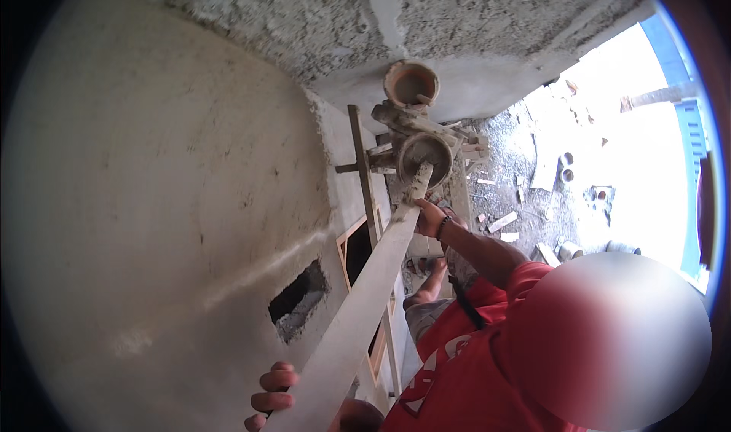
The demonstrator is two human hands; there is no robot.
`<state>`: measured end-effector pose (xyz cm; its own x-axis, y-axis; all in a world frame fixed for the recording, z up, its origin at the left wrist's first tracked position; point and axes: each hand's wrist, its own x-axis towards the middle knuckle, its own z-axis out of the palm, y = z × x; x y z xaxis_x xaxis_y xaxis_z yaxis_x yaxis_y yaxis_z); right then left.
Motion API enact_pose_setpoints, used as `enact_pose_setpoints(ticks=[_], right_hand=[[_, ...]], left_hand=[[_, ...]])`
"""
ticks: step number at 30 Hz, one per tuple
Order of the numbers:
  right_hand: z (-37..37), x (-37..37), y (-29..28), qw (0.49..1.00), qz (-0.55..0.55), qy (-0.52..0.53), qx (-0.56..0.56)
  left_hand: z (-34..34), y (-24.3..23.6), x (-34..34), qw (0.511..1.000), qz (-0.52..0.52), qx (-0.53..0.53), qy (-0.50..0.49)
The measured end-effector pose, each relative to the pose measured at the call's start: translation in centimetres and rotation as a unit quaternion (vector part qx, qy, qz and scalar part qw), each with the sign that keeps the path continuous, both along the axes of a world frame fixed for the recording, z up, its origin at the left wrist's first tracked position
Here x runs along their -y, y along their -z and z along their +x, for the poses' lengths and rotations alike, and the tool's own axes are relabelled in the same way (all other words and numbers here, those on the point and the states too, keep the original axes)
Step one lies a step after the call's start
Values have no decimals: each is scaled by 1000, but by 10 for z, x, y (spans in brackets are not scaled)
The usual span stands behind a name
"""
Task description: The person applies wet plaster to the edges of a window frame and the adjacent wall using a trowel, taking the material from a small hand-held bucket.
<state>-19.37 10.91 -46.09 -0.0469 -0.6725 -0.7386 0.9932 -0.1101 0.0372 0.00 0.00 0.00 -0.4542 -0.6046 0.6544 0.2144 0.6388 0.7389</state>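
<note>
A long pale straightedge board [365, 272] runs diagonally up the middle, with wet mortar smeared on its far end. My left hand [270, 394] has its fingers wrapped round the board's near edge at the bottom. My right hand [428, 219], with a dark bracelet at the wrist, grips it near the far end. That end lies over a round bucket [403, 150] holding grey mortar. A second bucket [397, 74], with a handle sticking out of it, stands just beyond.
A plastered wall [152, 165] with a rough square hole [297, 299] fills the left. Timber scaffold pieces [355, 143] stand against it. Below are my legs [430, 287]. Rubble, offcuts [502, 221] and containers [566, 173] lie on the bright ground at right.
</note>
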Motion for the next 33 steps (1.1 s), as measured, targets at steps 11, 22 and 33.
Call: enact_pose_setpoints(ticks=[11,22,33], right_hand=[[-106,-68,28,769,238,-404,-435],[-215,-76,246,469,127,-636,-600],[-381,105,296,574,500,-364,-536]], left_hand=[[-198,-13,4,998,-12,-66,19],[-199,-29,85,990,91,-18,102],[-157,0,185,941,268,-25,204]])
